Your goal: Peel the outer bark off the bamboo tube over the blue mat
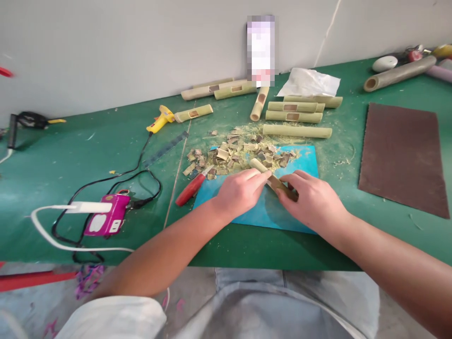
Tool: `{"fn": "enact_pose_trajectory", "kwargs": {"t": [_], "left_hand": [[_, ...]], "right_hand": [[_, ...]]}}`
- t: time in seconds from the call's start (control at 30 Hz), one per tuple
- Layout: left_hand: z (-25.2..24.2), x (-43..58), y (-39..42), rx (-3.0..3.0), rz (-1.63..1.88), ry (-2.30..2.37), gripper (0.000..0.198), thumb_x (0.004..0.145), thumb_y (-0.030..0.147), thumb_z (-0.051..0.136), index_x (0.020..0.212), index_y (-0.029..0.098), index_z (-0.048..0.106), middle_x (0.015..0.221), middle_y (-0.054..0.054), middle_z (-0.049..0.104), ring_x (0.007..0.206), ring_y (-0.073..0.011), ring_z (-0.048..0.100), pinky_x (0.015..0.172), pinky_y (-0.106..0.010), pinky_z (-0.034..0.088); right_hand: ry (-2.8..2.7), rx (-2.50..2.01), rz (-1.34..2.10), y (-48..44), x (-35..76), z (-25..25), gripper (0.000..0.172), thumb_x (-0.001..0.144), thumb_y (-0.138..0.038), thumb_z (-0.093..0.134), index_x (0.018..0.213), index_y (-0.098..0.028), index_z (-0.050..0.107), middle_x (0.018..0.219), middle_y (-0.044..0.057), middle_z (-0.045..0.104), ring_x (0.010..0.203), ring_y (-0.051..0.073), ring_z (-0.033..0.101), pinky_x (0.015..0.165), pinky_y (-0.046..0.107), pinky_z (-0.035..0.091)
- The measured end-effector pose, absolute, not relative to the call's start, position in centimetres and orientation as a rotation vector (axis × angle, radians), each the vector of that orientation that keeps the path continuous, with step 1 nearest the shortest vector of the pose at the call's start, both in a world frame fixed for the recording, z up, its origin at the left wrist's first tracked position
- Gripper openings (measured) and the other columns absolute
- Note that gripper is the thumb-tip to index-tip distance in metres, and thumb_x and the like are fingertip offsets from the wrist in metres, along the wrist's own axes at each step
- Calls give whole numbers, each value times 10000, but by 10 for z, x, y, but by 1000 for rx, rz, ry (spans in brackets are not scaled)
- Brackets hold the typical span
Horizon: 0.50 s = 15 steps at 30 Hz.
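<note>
A pale bamboo tube lies slantwise over the blue mat, its far end toward the shavings. My left hand presses its fingers on the tube's middle, thumb and fingertips closed together there. Around the nearer, browner end curl the fingers of my right hand; whether a small piece of something else is under them I cannot make out. Left of my left hand rests a red-handled knife, its blade pointing at a heap of bamboo chips and fine dust.
Several cut bamboo tubes lie at the back, some with rectangular openings. A yellow glue gun and its cord run to a purple power adapter at left. A brown sheet lies right. A phone leans on the wall.
</note>
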State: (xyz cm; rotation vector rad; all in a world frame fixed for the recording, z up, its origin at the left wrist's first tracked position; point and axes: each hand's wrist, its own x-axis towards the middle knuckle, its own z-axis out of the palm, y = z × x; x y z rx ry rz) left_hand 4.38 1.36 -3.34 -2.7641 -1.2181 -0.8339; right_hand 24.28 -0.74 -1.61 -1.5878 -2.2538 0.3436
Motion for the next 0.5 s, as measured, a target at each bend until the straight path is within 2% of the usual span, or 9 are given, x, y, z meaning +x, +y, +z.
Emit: {"fn": "enact_pose_trajectory", "kwargs": {"t": [0.17, 0.4, 0.5], "left_hand": [[-30, 44, 15, -2713, -899, -1254, 246, 972, 200, 468, 1103, 137, 667, 930, -77, 724, 856, -147, 691, 761, -228, 550], [-35, 42, 16, -2771, -869, -1229, 298, 983, 179, 419, 1198, 118, 617, 901, -80, 711, 802, -140, 677, 717, -236, 546], [-36, 43, 15, -2758, -838, -1233, 303, 986, 181, 413, 1209, 120, 610, 863, -70, 701, 788, -140, 669, 707, -235, 541]], "right_hand": [[-2280, -1583, 333, -6, 242, -18, 189, 825, -333, 568, 804, -170, 662, 743, 26, 563, 625, 128, 480, 560, 273, 312], [-2199, -1649, 531, 1, 246, -16, 230, 861, -364, 532, 800, -186, 663, 756, 18, 597, 616, 118, 499, 562, 271, 312], [-2253, -1653, 477, -2, 243, -15, 219, 859, -354, 542, 771, -181, 645, 743, 22, 583, 608, 121, 487, 559, 273, 312]]}}
